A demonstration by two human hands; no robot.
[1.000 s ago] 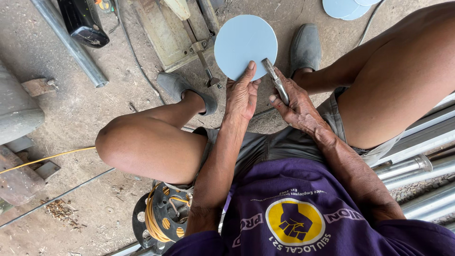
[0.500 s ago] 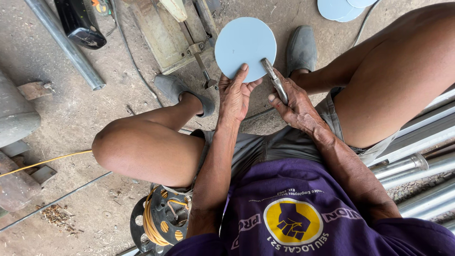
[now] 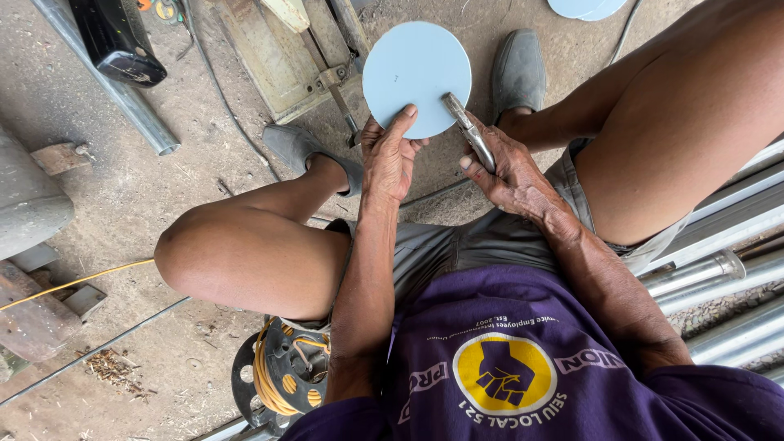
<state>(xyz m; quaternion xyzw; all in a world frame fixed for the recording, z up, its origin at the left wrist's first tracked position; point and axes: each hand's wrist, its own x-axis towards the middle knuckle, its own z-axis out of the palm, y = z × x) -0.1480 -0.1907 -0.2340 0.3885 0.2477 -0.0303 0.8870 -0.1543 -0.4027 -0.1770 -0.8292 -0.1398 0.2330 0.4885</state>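
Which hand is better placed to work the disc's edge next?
Probably right: the right hand already grips the metal tool against the rim of the blue disc. The left hand just steadies it.

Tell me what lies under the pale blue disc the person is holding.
Under the pale blue disc show dusty concrete floor and a metal machine base at its left. The left hand grips its lower edge; whatever sits directly beneath the disc is covered.
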